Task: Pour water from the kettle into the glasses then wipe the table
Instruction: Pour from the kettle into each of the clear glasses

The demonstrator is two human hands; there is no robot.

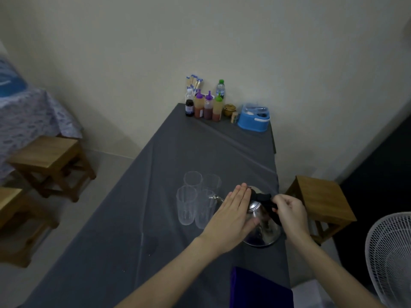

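The shiny steel kettle [262, 227] stands on the grey-clothed desk [133, 218]. Right-hand fingers [281, 202] curl around its black handle [270, 205]; left-hand fingers [241, 193] lie flat, extended over its lid. Four clear ribbed glasses [196, 200] stand just beyond the left fingertips.

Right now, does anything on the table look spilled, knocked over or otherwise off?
Nothing stands out. The four glasses stand upright and look empty, the kettle sits upright under both hands, and the grey tablecloth is only creased, with no clear puddle.
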